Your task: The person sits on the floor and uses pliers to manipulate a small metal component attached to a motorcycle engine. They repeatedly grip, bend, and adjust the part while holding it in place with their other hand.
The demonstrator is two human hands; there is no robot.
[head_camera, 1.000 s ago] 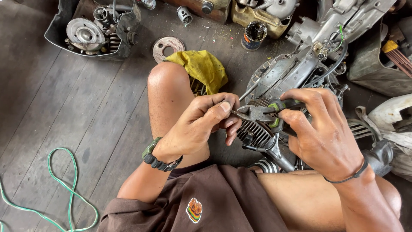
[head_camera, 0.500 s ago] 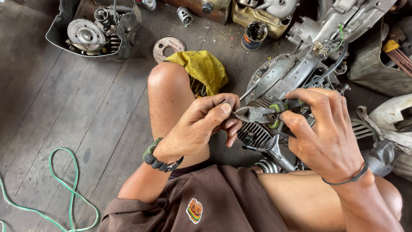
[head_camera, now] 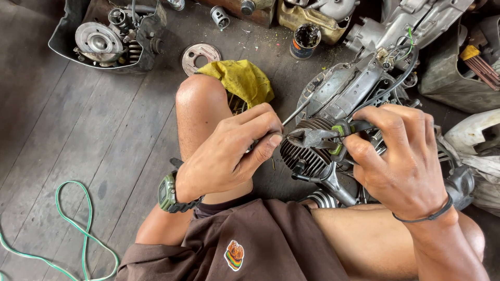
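Green-handled pliers (head_camera: 319, 138) lie level, jaws pinching a thin wire (head_camera: 296, 112)

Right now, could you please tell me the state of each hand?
Left hand: closed, pinching a thin metal wire at the fingertips.
Right hand: closed around the green-handled pliers.

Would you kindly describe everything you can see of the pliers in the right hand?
The pliers are dull grey metal with dark handles marked by green grips. They lie roughly level, nose pointing left, above the finned engine cylinder. The right hand wraps the handles, mostly hiding them. The jaws are nearly closed at the tip, which meets the left hand's thumb and fingertips; whatever small piece is pinched there is too small to make out.
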